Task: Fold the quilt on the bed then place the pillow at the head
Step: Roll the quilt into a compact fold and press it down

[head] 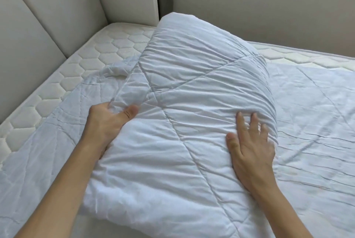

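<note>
A white quilt [192, 92] with stitched diagonal lines lies folded into a thick bundle across the middle of the bed, its far end raised near the wall corner. More of it spreads flat to the left and right. My left hand [107, 120] grips the bundle's left edge, thumb on top and fingers tucked under the fabric. My right hand [249, 145] rests on the right side of the bundle with its fingers spread and straight, slightly blurred. I see no pillow.
The bare mattress [63, 84] with a hexagon pattern shows at the left and along the far right edge. A padded headboard [38, 26] rises at the left. A plain wall [269, 3] runs behind the bed.
</note>
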Motion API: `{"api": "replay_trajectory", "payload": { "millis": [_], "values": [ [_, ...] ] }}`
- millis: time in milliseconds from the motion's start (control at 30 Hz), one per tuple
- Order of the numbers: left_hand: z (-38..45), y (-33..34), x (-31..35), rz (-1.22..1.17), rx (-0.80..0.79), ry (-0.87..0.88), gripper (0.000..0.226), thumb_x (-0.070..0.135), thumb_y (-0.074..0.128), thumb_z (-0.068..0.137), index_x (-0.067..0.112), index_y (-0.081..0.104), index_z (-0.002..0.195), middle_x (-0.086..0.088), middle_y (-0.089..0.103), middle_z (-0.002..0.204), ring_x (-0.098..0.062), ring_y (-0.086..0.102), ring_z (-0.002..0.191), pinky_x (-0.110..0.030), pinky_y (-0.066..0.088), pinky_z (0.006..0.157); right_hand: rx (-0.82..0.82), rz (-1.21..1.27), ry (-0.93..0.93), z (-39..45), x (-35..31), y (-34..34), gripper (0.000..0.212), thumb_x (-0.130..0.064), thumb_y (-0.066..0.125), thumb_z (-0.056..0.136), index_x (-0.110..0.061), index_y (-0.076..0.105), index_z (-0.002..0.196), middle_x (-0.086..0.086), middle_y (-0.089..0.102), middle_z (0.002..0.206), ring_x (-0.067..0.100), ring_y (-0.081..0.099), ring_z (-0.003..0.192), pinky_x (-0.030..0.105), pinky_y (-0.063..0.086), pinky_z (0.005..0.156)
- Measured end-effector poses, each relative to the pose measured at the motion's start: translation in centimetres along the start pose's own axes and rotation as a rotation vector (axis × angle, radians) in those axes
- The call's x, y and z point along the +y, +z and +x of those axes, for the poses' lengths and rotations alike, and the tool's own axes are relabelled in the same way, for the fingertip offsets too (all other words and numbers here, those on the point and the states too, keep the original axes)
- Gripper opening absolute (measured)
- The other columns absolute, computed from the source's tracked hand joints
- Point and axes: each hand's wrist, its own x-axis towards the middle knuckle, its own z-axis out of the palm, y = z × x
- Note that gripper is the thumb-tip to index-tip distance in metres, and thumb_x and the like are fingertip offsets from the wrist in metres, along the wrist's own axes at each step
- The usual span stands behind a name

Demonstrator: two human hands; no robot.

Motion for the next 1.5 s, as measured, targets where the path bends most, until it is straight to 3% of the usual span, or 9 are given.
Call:
{"api": "replay_trajectory", "payload": {
  "millis": [167,300,467,600,733,933,1100,1300,1500],
  "values": [
    [0.7,1.0,-7.4,0.108,-0.002,-0.23,0.041,0.051,0.091,0.065,0.019,0.072,0.08,0.0,0.074,0.084,-0.03,0.072,0.09,-0.044,0.058,0.088,0.002,-0.166,0.016,-0.8,-0.2,5.4,0.072,-0.07,0.009,0.092,-0.046,0.008,0.16,-0.001,0.005,0.173,0.035,0.006,0.157,0.063,0.009,0.12],
    [1.5,1.6,-8.6,0.235,-0.032,-0.188,0.046,0.054,0.081,0.077,0.014,0.069,0.097,-0.004,0.07,0.093,-0.032,0.066,0.096,-0.038,0.051,0.077,-0.066,-0.25,0.058,0.4,0.2,6.3,0.076,-0.071,0.003,0.088,-0.046,0.001,0.16,-0.003,-0.001,0.173,0.035,0.001,0.157,0.062,0.006,0.121],
    [-1.8,2.4,-5.7,0.717,-0.017,0.481,0.057,0.025,0.063,0.094,0.016,0.047,0.148,-0.02,0.045,0.144,-0.042,0.042,0.132,-0.056,0.041,0.104,-0.14,-0.14,0.156,-0.4,-3.4,3.3,0.089,-0.077,-0.006,0.078,-0.045,0.003,0.16,0.0,-0.006,0.173,0.032,-0.005,0.158,0.06,0.002,0.123],
    [-6.6,5.3,-6.8,0.888,-0.354,0.742,0.063,0.057,0.037,0.096,0.039,0.032,0.157,-0.006,0.021,0.169,-0.035,0.014,0.156,-0.062,0.017,0.121,-0.121,-0.172,-0.006,-6.0,-7.9,4.9,0.089,-0.084,-0.009,0.083,-0.046,0.016,0.159,0.004,0.002,0.173,0.034,-0.002,0.158,0.061,0.003,0.122],
    [-5.7,3.4,-13.4,1.087,-0.329,0.62,0.071,0.071,0.029,0.094,0.048,0.013,0.159,0.002,0.006,0.172,-0.034,0.004,0.157,-0.074,0.009,0.114,-0.136,-0.38,-0.081,-10.4,-2.9,8.5,0.065,-0.067,0.031,0.098,-0.042,0.032,0.157,0.003,0.02,0.17,0.04,0.019,0.155,0.074,0.017,0.114],
    [-5.0,0.6,-17.0,1.134,-0.384,0.477,0.073,0.072,0.018,0.096,0.04,0.008,0.161,0.001,0.006,0.172,-0.034,0.006,0.157,-0.069,0.025,0.114,-0.098,-0.35,0.033,-10.9,1.2,8.7,0.065,-0.067,0.028,0.097,-0.045,0.022,0.158,-0.004,0.014,0.171,0.037,0.013,0.157,0.073,0.011,0.116],
    [-5.0,0.9,-16.3,1.091,-0.385,0.417,0.072,0.072,0.011,0.097,0.041,0.003,0.161,0.003,0.007,0.172,-0.033,0.008,0.156,-0.07,0.031,0.111,-0.114,-0.22,0.294,-11.0,3.2,7.4,0.069,-0.075,-0.003,0.094,-0.052,0.005,0.158,-0.019,-0.014,0.168,0.026,-0.008,0.158,0.069,0.01,0.119],
    [-3.7,2.3,-10.3,0.895,-0.304,0.563,0.064,0.067,0.015,0.096,0.052,0.003,0.157,0.003,0.002,0.172,-0.029,-0.004,0.158,-0.069,0.008,0.117,-0.046,-0.116,0.222,-6.7,1.4,3.6,0.072,-0.078,0.002,0.084,-0.06,-0.005,0.153,-0.015,-0.01,0.171,0.027,-0.005,0.158,0.063,0.009,0.121],
    [4.2,11.4,-2.0,1.055,-0.262,0.636,0.065,0.069,0.014,0.096,0.053,-0.005,0.156,0.008,-0.009,0.171,-0.034,-0.013,0.156,-0.075,-0.005,0.114,-0.035,-0.211,0.04,3.9,-2.3,3.0,0.065,-0.071,0.015,0.095,-0.056,-0.004,0.155,-0.012,-0.016,0.17,0.032,-0.016,0.156,0.07,-0.001,0.119]
  ]
}}
